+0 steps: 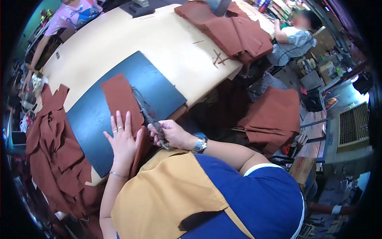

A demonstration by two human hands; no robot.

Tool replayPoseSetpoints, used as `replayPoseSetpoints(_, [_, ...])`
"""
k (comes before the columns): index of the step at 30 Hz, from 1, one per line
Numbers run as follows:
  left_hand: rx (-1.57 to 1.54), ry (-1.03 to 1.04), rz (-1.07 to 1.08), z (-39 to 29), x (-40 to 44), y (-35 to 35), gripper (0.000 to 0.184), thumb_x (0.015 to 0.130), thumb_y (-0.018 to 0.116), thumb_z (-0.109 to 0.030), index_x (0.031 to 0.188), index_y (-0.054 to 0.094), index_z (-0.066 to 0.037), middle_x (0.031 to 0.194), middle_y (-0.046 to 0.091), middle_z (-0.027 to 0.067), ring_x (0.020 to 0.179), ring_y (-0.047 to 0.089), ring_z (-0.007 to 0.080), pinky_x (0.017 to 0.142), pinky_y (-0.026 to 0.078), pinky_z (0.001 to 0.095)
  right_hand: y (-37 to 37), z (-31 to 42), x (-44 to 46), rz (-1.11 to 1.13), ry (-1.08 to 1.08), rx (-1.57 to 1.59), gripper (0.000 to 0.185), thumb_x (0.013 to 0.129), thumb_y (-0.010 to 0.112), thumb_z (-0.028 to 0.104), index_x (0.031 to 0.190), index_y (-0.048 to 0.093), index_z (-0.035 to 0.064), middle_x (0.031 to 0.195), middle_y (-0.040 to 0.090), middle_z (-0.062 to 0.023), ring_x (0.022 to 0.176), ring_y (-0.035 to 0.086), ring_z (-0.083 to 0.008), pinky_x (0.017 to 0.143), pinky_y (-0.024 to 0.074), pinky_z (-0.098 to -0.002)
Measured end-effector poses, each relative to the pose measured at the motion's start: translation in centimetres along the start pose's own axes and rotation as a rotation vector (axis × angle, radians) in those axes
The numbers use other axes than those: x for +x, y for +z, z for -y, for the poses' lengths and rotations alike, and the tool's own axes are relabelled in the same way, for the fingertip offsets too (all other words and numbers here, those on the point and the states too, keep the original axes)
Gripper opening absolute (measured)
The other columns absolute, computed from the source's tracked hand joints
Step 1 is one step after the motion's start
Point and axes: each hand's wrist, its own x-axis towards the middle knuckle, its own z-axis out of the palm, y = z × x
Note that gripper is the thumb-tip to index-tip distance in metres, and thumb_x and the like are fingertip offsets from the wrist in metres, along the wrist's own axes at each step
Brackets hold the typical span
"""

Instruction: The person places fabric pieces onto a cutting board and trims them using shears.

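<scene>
On a dark blue cutting board (89,107) lies a strip of reddish-brown fabric-like material (118,93), its near end hanging over the table edge. My left hand (123,137) rests flat on the strip, fingers spread. Closed around the handle of a dark, worn, long-bladed tool (156,128) is my right hand (173,134). The blade lies along the strip's right edge; whether it is a knife or shears I cannot tell. Thin dark strands (140,97) lie beside the blade.
Crumpled reddish-brown pieces (57,147) hang over the table's left side. A folded stack (238,34) sits at the far right of the pale table (167,36); another pile (274,115) stands beyond the right edge. Two people (294,40) are across the table.
</scene>
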Motion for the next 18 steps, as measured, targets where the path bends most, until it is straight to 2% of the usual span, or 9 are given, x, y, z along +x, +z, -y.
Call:
replayPoseSetpoints(6, [-0.043, 0.002, 0.023, -0.2, -0.6, -1.0, 0.07, 0.089, 0.051, -0.05, 0.148, 0.028, -0.019, 0.156, 0.017, 0.0147, 0.144, 0.014, 0.0366, 0.099, 0.019, 0.0742, 0.3, 0.1, -0.2, -0.044, 0.032, 0.06, 0.027, 0.093, 0.062, 0.032, 0.084, 0.061, 0.007, 0.07, 0.059, 0.0003, 0.058, 0.058, -0.0078, 0.054, 0.0505, -0.0233])
replayPoseSetpoints(8, [-0.038, 0.025, 0.015, -0.2, -1.2, -0.9, 0.072, 0.089, 0.048, -0.055, 0.148, 0.03, -0.017, 0.155, 0.017, 0.0182, 0.144, 0.013, 0.0384, 0.1, 0.017, 0.0748, 0.0, 0.0, 0.1, -0.036, 0.024, 0.083, 0.031, 0.091, 0.064, 0.036, 0.082, 0.06, 0.0073, 0.067, 0.06, -0.0002, 0.056, 0.058, -0.0085, 0.054, 0.0509, -0.0234])
replayPoseSetpoints(18, [-0.057, 0.043, -0.023, -0.3, -1.9, -1.0, 0.07, 0.09, 0.048, -0.054, 0.147, 0.031, -0.017, 0.154, 0.019, 0.019, 0.143, 0.014, 0.0382, 0.1, 0.018, 0.0737, 0.0, 0.5, -0.4, 0.004, 0.006, -0.006, 0.036, 0.091, 0.062, 0.041, 0.081, 0.06, 0.007, 0.066, 0.059, -0.001, 0.055, 0.057, -0.0079, 0.055, 0.0504, -0.0214])
